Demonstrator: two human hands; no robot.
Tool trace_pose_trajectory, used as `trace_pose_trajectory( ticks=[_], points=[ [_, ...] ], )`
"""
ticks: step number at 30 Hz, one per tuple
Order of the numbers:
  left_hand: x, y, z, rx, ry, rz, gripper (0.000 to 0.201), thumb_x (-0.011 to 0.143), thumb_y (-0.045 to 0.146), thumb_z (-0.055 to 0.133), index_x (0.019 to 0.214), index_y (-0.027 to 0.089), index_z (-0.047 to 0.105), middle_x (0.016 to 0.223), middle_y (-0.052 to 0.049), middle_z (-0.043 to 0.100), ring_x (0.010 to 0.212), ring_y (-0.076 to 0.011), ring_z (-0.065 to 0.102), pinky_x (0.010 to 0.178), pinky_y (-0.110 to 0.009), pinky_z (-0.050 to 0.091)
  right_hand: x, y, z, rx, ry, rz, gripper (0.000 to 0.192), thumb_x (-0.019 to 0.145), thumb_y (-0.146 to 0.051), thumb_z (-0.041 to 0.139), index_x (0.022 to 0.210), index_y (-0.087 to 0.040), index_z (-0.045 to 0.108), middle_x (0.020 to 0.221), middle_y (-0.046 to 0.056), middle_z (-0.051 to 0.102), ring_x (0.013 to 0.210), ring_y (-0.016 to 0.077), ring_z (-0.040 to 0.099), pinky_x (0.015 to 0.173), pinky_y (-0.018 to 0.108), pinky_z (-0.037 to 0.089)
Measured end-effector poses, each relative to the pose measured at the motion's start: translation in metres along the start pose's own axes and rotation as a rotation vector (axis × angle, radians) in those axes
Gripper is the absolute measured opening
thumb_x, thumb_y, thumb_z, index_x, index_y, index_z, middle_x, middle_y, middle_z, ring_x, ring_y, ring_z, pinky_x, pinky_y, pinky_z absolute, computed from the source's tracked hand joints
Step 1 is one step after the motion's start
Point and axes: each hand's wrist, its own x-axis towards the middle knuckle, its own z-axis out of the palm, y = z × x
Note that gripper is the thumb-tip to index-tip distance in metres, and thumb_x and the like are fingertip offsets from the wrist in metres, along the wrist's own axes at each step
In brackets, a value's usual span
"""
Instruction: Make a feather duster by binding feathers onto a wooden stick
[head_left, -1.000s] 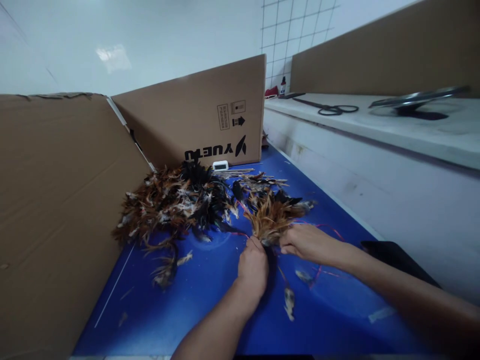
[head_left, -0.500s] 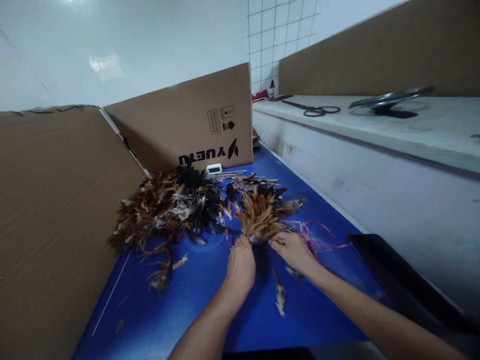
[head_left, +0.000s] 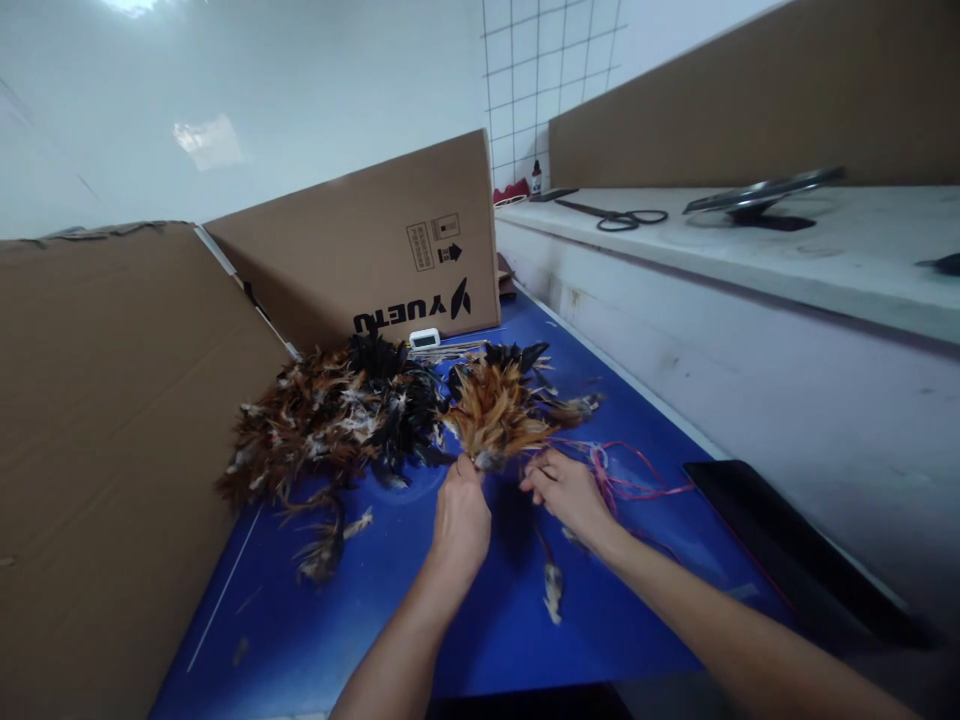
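My left hand [head_left: 463, 508] is closed around the base of a fluffy bundle of orange-brown and black feathers [head_left: 499, 405], whose tips point away from me. To its right, my right hand [head_left: 564, 487] is pinched, a little apart from the bundle's base; what sits between its fingers is too small to make out. Pink string [head_left: 622, 478] lies loosely on the blue table just beyond that hand. A large heap of brown and black feathers [head_left: 330, 420] spreads to the left. One loose feather [head_left: 553, 590] rests on the table below my hands.
Cardboard panels [head_left: 427, 240] stand behind and at the left of the blue table [head_left: 360, 640]. Near the back is a small white display device [head_left: 424, 339] beside thin sticks. Scissors [head_left: 630, 218] and a phone-like object [head_left: 765, 190] lie on the white ledge; a black flat object [head_left: 795, 540] is at right.
My left hand and the feather bundle have shifted slightly left. My right hand has moved away from the bundle's base, leaving a wider gap. The camera view has shifted slightly.
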Motion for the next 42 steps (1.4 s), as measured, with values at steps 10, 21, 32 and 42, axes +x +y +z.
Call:
trace_pose_trajectory(
  ticks=[10, 21, 32, 42],
  points=[
    [-0.005, 0.007, 0.020, 0.017, -0.075, 0.013, 0.030, 0.087, 0.004, 0.030, 0.103, 0.009, 0.055, 0.099, -0.015, 0.064, 0.092, -0.0210, 0.061, 0.078, -0.028, 0.044, -0.005, -0.006, 0.000, -0.130, -0.156, -0.044, 0.012, 0.073, -0.021, 0.045, 0.070, -0.018, 0.057, 0.065, 0.001, 0.069, 0.049, 0.0122, 0.060, 0.053, 0.022, 0.044],
    [0.009, 0.010, 0.015, -0.033, -0.046, -0.060, 0.025, 0.088, 0.011, 0.035, 0.104, 0.007, 0.054, 0.097, -0.017, 0.065, 0.091, -0.0230, 0.063, 0.075, -0.029, 0.044, -0.012, 0.004, 0.001, -0.093, -0.198, 0.015, 0.013, 0.073, -0.021, 0.046, 0.078, -0.018, 0.058, 0.064, -0.001, 0.069, 0.049, 0.0123, 0.063, 0.054, 0.021, 0.045],
    [-0.003, 0.015, 0.037, 0.104, -0.105, -0.033, 0.028, 0.085, 0.001, 0.032, 0.103, 0.007, 0.053, 0.097, -0.016, 0.064, 0.089, -0.0204, 0.063, 0.075, -0.028, 0.047, -0.009, -0.002, 0.001, -0.080, -0.190, 0.016, 0.008, 0.072, -0.019, 0.046, 0.073, -0.019, 0.054, 0.066, 0.000, 0.068, 0.052, 0.0129, 0.063, 0.055, 0.022, 0.045],
    [-0.010, 0.031, 0.042, 0.295, -0.123, -0.032, 0.033, 0.089, 0.003, 0.023, 0.105, 0.009, 0.052, 0.093, -0.015, 0.061, 0.076, -0.0212, 0.065, 0.063, -0.029, 0.051, -0.005, -0.039, -0.012, -0.510, -0.165, -0.254, 0.007, 0.078, -0.019, 0.045, 0.081, -0.020, 0.051, 0.063, 0.000, 0.063, 0.057, 0.0144, 0.058, 0.053, 0.023, 0.035]
  ],
)
